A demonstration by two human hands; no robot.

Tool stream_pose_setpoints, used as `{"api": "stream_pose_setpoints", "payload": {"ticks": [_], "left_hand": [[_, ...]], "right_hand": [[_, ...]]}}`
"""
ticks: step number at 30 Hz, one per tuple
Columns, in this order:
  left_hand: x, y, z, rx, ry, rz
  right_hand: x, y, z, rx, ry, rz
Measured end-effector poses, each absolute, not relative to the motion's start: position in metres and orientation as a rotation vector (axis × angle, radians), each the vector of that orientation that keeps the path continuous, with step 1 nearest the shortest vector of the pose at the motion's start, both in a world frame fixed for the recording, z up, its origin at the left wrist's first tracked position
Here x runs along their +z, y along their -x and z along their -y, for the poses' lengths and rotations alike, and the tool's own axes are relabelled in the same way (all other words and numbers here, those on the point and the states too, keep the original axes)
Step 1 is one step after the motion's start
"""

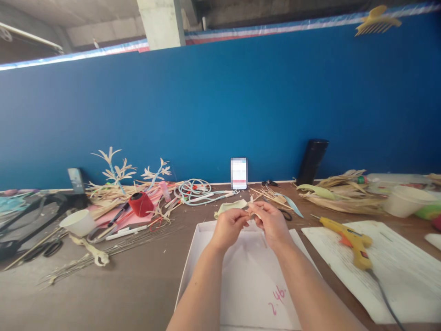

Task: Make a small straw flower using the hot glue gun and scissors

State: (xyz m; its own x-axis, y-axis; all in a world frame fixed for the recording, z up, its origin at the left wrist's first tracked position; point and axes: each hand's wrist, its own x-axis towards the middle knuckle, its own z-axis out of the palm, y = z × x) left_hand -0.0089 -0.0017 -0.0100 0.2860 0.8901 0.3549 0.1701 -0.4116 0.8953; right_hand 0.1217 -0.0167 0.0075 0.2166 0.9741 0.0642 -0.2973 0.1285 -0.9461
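My left hand (229,228) and my right hand (271,222) meet above the far edge of a shallow white box lid (246,285). Fingertips of both are pinched together on a small pale piece (251,200), mostly hidden by the fingers; its exact kind is unclear. Just behind the left hand lies a pale green dried husk (230,207). Thin wooden sticks (272,195) and a light blue pointed strip (292,206) are scattered behind the right hand. Pink handwriting marks the lid near my right forearm.
A yellow glue gun (354,239) rests on papers (396,276) at right, its cable running toward me. Dried husks (341,197) and a white cup (408,201) stand behind. Leftward are a cup (78,222), red spool (141,204), scissors (51,248) and thin wires (127,248). A phone (239,174) leans against the blue partition.
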Motion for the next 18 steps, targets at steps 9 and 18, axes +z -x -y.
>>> {"api": "stream_pose_setpoints", "payload": {"ticks": [9, 18], "left_hand": [[-0.0081, 0.0075, 0.0015, 1.208, -1.721, -0.962], [-0.0105, 0.0069, -0.0030, 1.352, -1.590, -0.979]], "right_hand": [[0.0098, -0.1214, 0.0176, 1.185, 0.954, 0.862], [0.0091, -0.1222, 0.0127, 1.101, 0.993, 0.653]]}}
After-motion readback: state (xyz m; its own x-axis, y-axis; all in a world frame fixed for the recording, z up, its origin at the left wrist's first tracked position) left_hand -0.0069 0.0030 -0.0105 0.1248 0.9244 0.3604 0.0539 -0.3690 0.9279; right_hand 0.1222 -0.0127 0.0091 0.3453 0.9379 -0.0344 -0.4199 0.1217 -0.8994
